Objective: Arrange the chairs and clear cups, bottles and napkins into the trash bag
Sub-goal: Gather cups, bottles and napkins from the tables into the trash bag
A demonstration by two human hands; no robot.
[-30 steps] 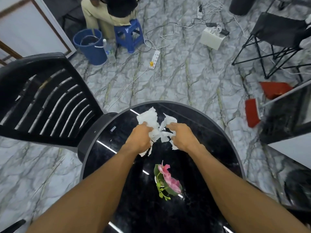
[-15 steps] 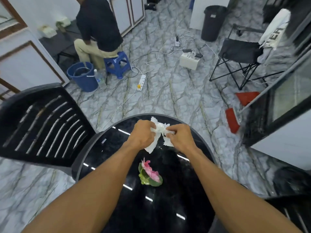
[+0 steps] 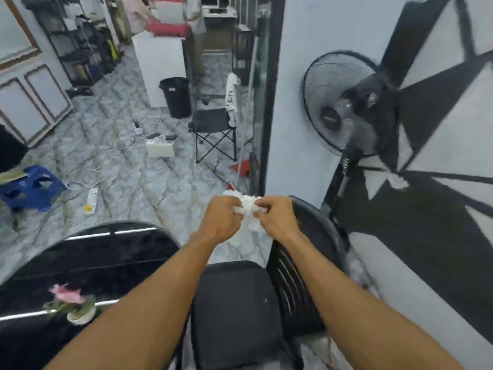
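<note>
Both hands | left hand (image 3: 222, 218), right hand (image 3: 277, 218) | fingers bunching white napkin (image 3: 248, 206) | above black chair (image 3: 237, 311)

Indoor light is even, cool and moderately bright. Light sources reflect as white streaks on the glossy black table (image 3: 112, 252). I find the whole frame soft with motion smear, heaviest on the standing fan (image 3: 344, 110) and the pink flower (image 3: 68, 295). The napkin (image 3: 249, 209) I hold reads as near-featureless white. Wide-angle bending curves the shelving (image 3: 69, 44) at the margin.
</note>
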